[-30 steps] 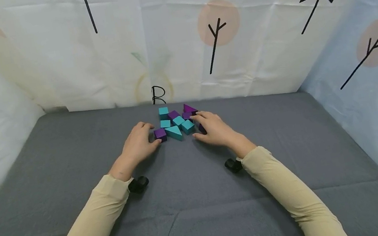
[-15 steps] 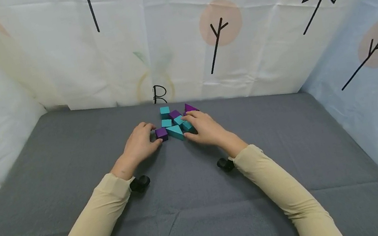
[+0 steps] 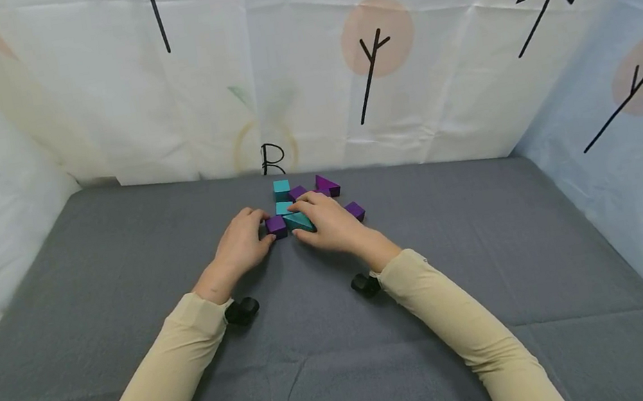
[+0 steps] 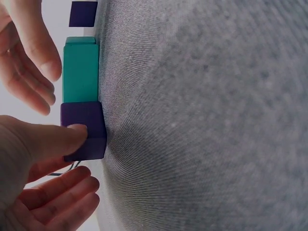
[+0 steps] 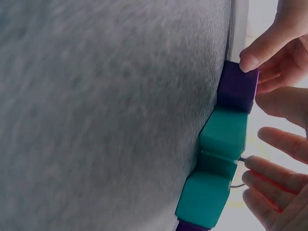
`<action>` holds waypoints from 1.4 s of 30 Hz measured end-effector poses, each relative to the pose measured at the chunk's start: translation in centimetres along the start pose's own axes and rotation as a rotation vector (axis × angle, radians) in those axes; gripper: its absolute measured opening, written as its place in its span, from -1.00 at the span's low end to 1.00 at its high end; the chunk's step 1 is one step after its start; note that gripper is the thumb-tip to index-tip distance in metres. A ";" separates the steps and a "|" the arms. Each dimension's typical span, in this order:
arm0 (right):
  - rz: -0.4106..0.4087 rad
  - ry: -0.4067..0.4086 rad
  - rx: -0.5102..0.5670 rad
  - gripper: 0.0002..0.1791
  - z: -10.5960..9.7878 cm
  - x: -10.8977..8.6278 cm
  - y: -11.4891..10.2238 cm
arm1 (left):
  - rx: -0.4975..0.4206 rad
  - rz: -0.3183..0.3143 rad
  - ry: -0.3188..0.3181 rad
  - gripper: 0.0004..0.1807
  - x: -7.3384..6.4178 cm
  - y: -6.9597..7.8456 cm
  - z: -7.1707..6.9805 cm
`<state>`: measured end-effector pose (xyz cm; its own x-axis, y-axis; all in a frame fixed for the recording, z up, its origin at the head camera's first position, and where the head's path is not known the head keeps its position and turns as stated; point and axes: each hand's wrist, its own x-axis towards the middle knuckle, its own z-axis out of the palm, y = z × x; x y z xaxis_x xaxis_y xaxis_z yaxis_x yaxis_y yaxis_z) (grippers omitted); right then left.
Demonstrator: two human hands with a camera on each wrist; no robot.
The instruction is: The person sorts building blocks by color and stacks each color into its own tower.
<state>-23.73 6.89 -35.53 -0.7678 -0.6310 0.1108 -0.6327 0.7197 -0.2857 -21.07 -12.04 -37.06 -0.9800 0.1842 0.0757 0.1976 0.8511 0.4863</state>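
My left hand [image 3: 240, 241] pinches a purple cube [image 3: 277, 227] at the near left of a cluster of blocks; its thumb lies on the near face in the left wrist view. My right hand [image 3: 328, 224] is over the cluster's near side, thumb and fingers spread around a teal triangular block [image 3: 299, 221]. In the right wrist view the fingers of this hand [image 5: 284, 187] are apart and hold nothing. That view also has two teal blocks in a row beside the purple cube [image 5: 237, 87]. Some blocks are hidden behind the right hand.
Behind the hands stand a teal cube [image 3: 282, 189], another teal block [image 3: 282, 207], a purple block [image 3: 298, 192] and a purple triangular block [image 3: 328, 185]. One purple block [image 3: 355, 210] sits right of the right hand. Grey cloth [image 3: 327, 396] covers the table; patterned curtains [image 3: 302, 77] hang behind.
My right hand has moved left across the cluster, from the right-hand blocks to over the teal triangular block, uncovering a purple block at right. The left hand stays at the purple cube.
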 end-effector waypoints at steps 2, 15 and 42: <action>0.006 0.007 -0.005 -0.55 0.1 0.2 -0.2 | -0.002 0.006 0.002 -0.61 0.0 0.0 0.0; 0.028 0.024 -0.022 -0.60 1.1 0.9 -0.8 | -0.066 0.070 -0.018 -0.65 -0.3 -0.1 -0.2; -0.011 0.061 0.221 -0.59 1.2 0.6 -1.0 | -0.199 0.099 -0.018 -0.66 -1.1 0.0 -0.6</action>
<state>-23.42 5.44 -36.29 -0.7702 -0.6147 0.1702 -0.6085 0.6280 -0.4852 -20.00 -12.50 -36.60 -0.9552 0.2721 0.1165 0.2818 0.7150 0.6398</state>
